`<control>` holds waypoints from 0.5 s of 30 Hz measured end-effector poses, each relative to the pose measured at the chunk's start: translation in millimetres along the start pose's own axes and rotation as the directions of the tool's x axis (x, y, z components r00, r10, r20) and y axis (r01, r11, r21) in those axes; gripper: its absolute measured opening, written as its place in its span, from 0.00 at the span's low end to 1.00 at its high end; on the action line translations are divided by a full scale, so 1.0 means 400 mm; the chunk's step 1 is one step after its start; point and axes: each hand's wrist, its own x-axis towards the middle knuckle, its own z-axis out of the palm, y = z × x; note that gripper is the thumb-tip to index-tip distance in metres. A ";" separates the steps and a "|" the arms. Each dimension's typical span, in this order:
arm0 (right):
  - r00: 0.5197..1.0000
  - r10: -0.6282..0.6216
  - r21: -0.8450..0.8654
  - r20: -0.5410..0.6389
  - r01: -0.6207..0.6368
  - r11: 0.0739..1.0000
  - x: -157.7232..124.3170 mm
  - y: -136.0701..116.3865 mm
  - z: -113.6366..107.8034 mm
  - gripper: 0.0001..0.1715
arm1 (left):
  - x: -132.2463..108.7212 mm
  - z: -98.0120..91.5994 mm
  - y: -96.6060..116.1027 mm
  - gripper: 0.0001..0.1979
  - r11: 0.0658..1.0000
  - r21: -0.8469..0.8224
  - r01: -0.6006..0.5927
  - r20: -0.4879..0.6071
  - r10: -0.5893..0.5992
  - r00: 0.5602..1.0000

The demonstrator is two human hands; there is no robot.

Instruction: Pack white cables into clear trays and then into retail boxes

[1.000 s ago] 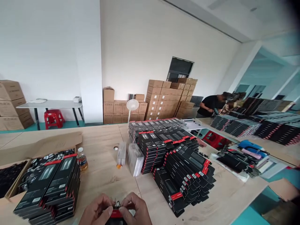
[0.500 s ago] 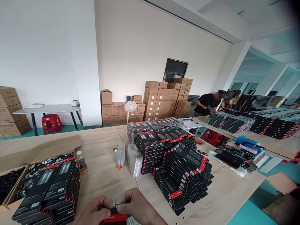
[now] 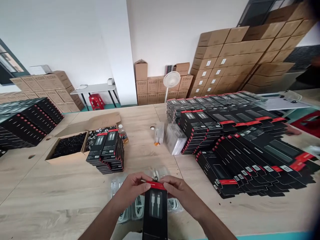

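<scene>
Packaging card (image 3: 153,213), black with a red header strip (image 3: 156,185), upright between the left hand (image 3: 130,190) and the right hand (image 3: 180,194), above the bench (image 3: 50,190), its lower end running out of the bottom of the head view. Fingers (image 3: 144,179) of both hands curled inward and closed on the two sides of the header, neither hand open, the hold on the card alone; exact thumb placement hidden behind the knuckles. White cable (image 3: 155,204) with two connector ends showing through the card's dark window. Beneath the wrists, clear plastic bags (image 3: 136,207) of coiled white cables, loose on the bench. For a clean handling, best a light, even pinch at the header only: well away from the window, card square and level, no bending along the top edge, wrists clear of the bagged coils. Off to the right, long overlapping rows of black cards (image 3: 250,156); to the left, a shorter stack of black cards (image 3: 106,150) beside an open cardboard box (image 3: 68,148) of dark coiled items and a plastic bottle (image 3: 122,134); further up the bench, a clear plastic pack (image 3: 175,138).
</scene>
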 end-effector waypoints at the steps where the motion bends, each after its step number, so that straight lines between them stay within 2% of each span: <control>1: 1.000 0.011 0.014 0.009 -0.011 1.000 -0.012 0.022 0.010 0.23 | -0.005 -0.004 -0.013 0.15 1.000 -0.014 -0.007 -0.008 0.007 1.000; 5: 0.996 -0.049 0.032 -0.077 0.051 0.998 -0.017 0.104 0.045 0.41 | -0.001 -0.019 -0.065 0.21 0.991 -0.109 -0.077 -0.091 0.067 0.994; 8: 0.976 -0.013 0.087 -0.219 0.033 0.996 0.050 0.110 0.021 0.46 | 0.001 -0.044 -0.110 0.27 0.981 -0.129 -0.145 -0.250 0.109 0.962; 10: 0.948 0.017 0.114 -0.317 0.020 0.993 0.136 0.087 -0.022 0.45 | -0.012 -0.070 -0.144 0.28 0.985 -0.099 -0.144 -0.360 0.099 0.928; 12: 0.918 -0.023 0.087 -0.396 0.062 0.994 0.249 0.060 -0.065 0.42 | -0.035 -0.099 -0.175 0.27 0.993 -0.069 -0.098 -0.433 0.059 0.899; 15: 0.905 -0.088 -0.066 -0.416 0.067 0.996 0.435 0.043 -0.089 0.38 | -0.069 -0.125 -0.192 0.25 0.999 -0.038 -0.017 -0.496 -0.004 0.868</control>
